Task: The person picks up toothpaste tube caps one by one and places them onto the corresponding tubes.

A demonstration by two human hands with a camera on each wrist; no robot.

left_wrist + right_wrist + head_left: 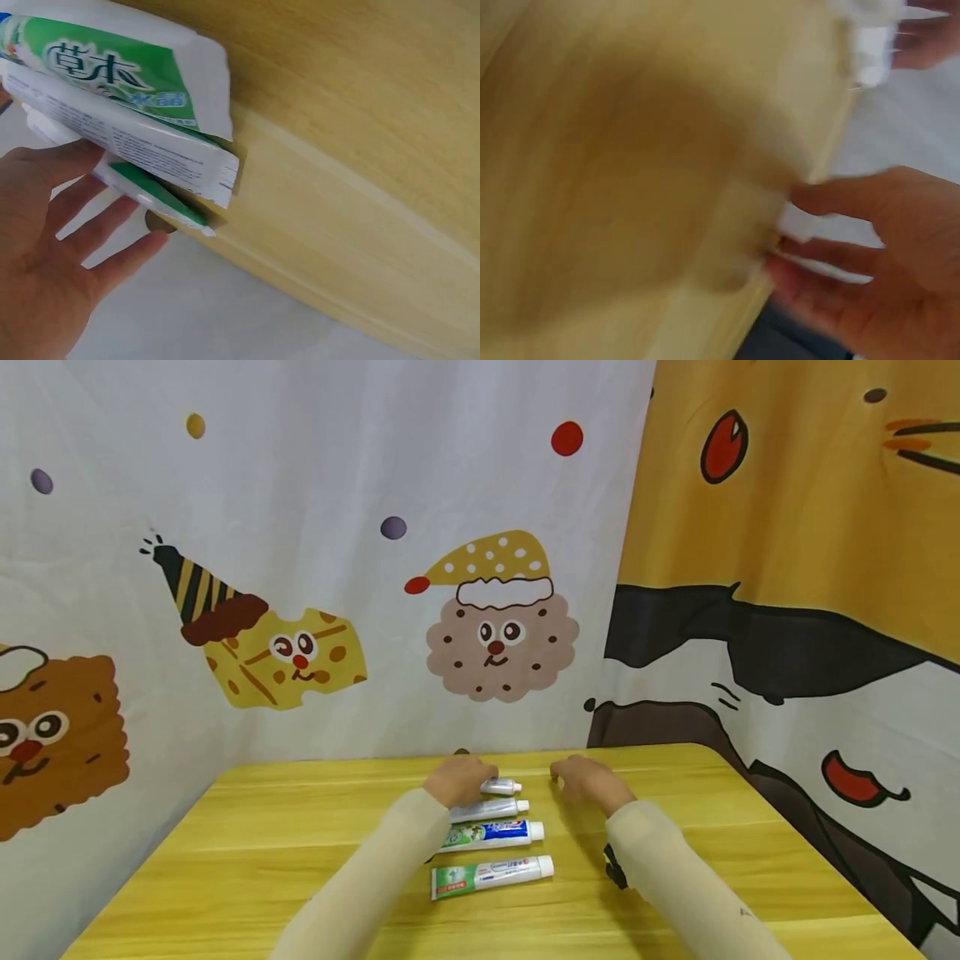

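Note:
Several toothpaste tubes lie in a row on the table, caps to the right. Nearest is a green-and-white tube, then a blue-and-green one, then a whitish tube. At the far end, my left hand pinches the farthest tube; in the left wrist view the thumb lies over this tube and the other fingers spread beyond it. My right hand is right of the caps near the back edge, blurred in the right wrist view, with thumb and fingers apart and nothing seen between them.
The yellow wood-grain table ends at a back edge just beyond the hands. Behind it hangs a curtain printed with cartoon figures. A small black object shows beside the right sleeve.

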